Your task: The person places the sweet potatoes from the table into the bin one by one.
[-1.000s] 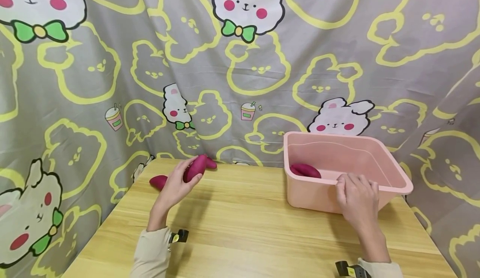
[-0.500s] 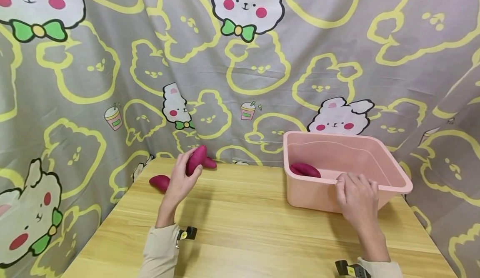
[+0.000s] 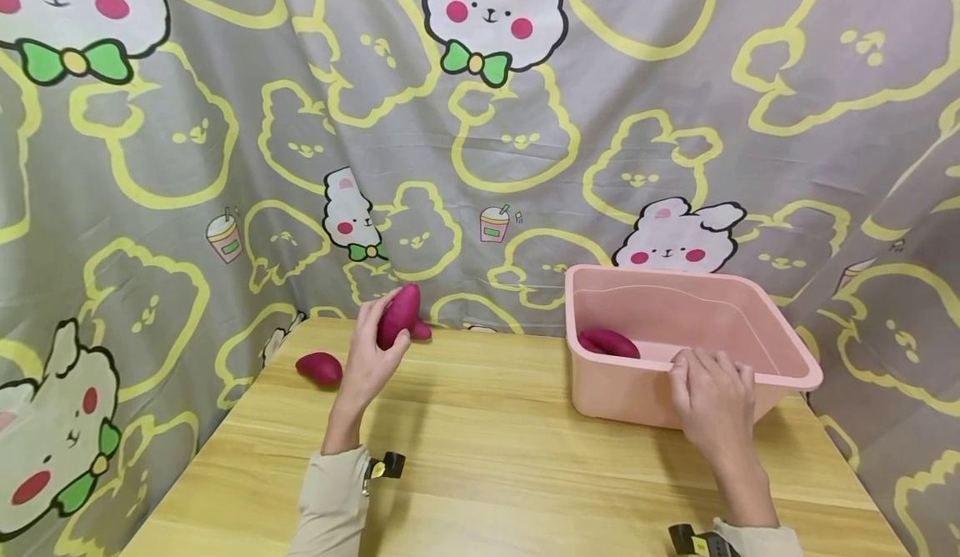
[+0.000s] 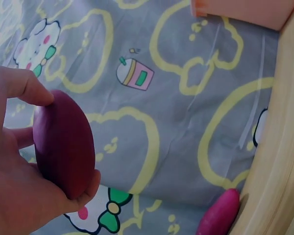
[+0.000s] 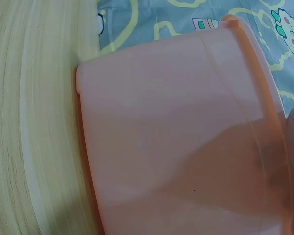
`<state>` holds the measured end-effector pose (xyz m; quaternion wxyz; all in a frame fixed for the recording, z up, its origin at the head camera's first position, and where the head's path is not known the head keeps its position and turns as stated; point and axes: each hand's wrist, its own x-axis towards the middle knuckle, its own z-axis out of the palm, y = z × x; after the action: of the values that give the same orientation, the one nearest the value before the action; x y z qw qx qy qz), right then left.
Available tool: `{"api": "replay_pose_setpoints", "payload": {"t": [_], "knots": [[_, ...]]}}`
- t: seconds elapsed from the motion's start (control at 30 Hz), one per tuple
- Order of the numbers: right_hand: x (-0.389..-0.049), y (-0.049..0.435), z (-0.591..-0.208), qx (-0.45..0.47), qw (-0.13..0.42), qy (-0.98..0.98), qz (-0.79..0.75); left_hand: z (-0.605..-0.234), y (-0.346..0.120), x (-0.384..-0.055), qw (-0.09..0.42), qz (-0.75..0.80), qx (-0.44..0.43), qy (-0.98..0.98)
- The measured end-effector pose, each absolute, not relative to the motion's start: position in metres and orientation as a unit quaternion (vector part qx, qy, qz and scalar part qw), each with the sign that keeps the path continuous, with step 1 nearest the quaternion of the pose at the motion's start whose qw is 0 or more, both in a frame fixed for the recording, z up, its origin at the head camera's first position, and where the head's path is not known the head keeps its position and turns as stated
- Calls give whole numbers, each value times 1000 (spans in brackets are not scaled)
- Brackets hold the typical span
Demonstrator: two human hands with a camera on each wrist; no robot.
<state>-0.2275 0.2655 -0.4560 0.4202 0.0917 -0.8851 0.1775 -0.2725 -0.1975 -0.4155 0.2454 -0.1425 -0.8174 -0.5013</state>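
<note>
My left hand holds a purple-red sweet potato above the back left of the table, thumb on one side and fingers on the other. In the left wrist view this sweet potato stands nearly upright. Another sweet potato lies left of the hand, and one more sits behind it by the curtain, partly hidden. With curled fingers, my right hand grips the front rim of a pink plastic bin. Inside, at its left end, sweet potato shows; the front wall hides part of the bin's floor.
The wooden table spans the space in front of me. A grey curtain with yellow cartoon outlines hangs along the back and both sides. The bin occupies the table's back right.
My left hand has moved to the right and slightly upward with its sweet potato, which now points more upright. The sweet potato at the left is more exposed. My right hand stays on the rim.
</note>
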Motion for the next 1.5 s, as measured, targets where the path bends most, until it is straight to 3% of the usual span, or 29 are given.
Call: {"api": "replay_pose_setpoints", "payload": {"t": [0.3, 0.67, 1.23, 1.5], "knots": [[-228, 263, -457, 96, 413, -889, 172, -411, -190, -273, 260, -513, -130, -808], [-227, 265, -459, 91, 419, -886, 176, -376, -166, -248, 254, -547, -141, -785], [-227, 265, -458, 90, 416, -888, 173, -403, -159, -284, 270, -567, -194, -754], [-227, 265, -457, 90, 417, -888, 172, -380, -143, -260, 230, -581, -193, -757]]}}
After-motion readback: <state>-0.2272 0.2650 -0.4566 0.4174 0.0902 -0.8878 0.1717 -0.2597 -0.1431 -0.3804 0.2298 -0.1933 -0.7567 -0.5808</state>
